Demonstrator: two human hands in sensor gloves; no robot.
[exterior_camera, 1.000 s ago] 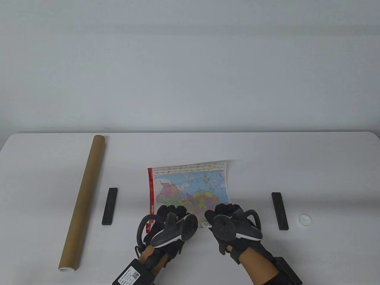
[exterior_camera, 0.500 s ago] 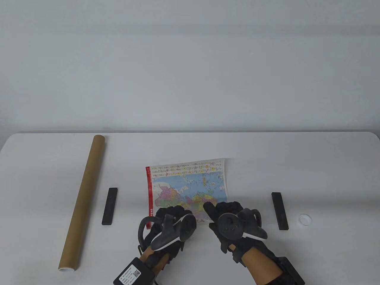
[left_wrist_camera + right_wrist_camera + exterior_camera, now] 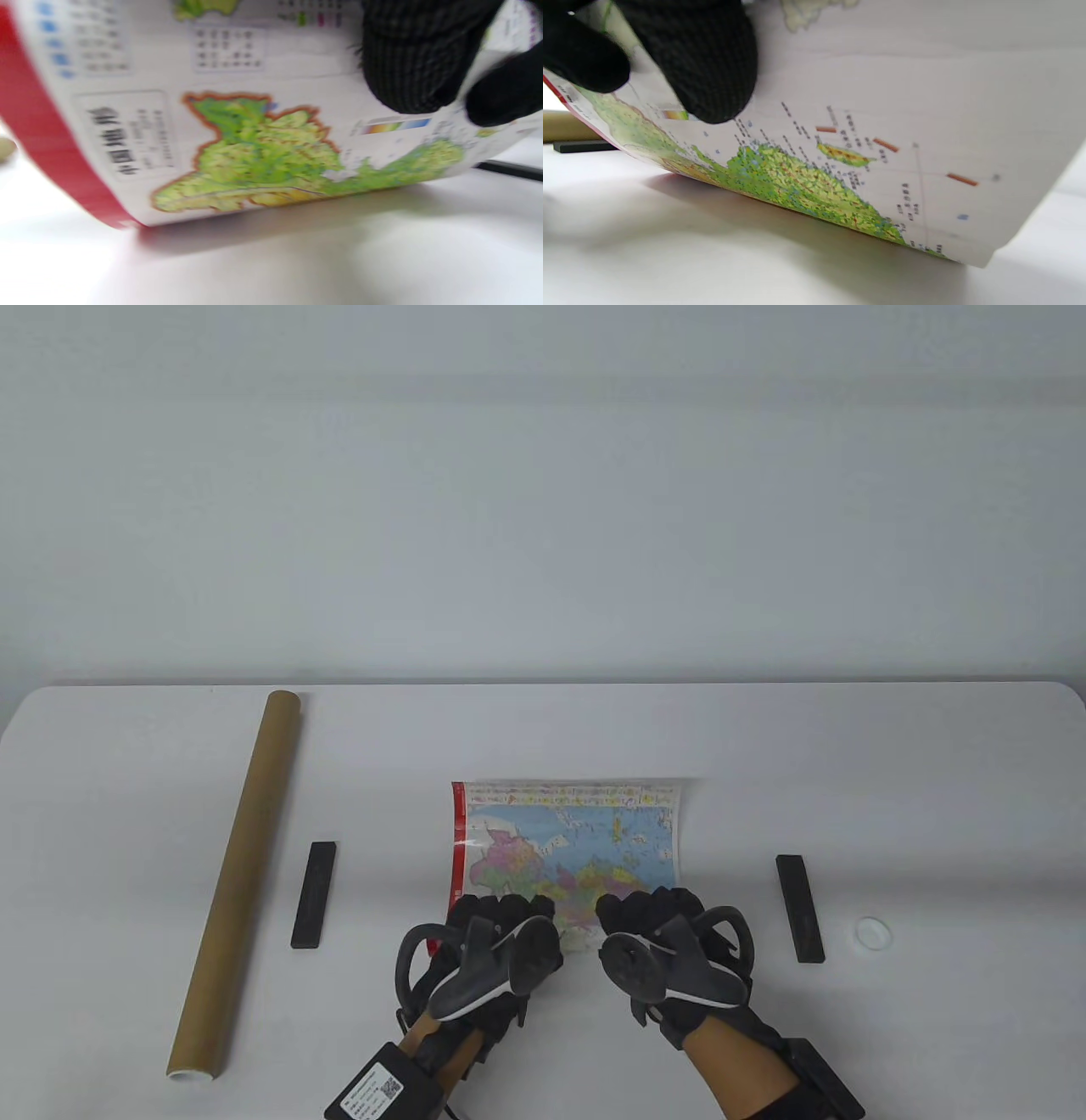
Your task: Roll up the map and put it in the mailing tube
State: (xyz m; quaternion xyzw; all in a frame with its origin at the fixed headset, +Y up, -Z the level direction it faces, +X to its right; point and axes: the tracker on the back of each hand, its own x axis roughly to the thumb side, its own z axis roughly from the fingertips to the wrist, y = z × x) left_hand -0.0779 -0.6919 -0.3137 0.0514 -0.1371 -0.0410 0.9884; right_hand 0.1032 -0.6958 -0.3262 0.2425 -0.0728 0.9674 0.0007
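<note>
The glossy printed paper map with a red left border (image 3: 567,848) lies mid-table, its near edge lifted off the white table (image 3: 933,780) and curled over; the left hand (image 3: 492,937) and right hand (image 3: 653,925) both pinch that near edge, side by side, fingers (image 3: 407,63) curled over the sheet; the roll's long axis will run left to right, the sheet stretching away from both hands; the long brown cardboard mailing tube (image 3: 237,882) lies well apart to the left, nearer the left hand; since half a second ago the map has shifted right and squared up.
</note>
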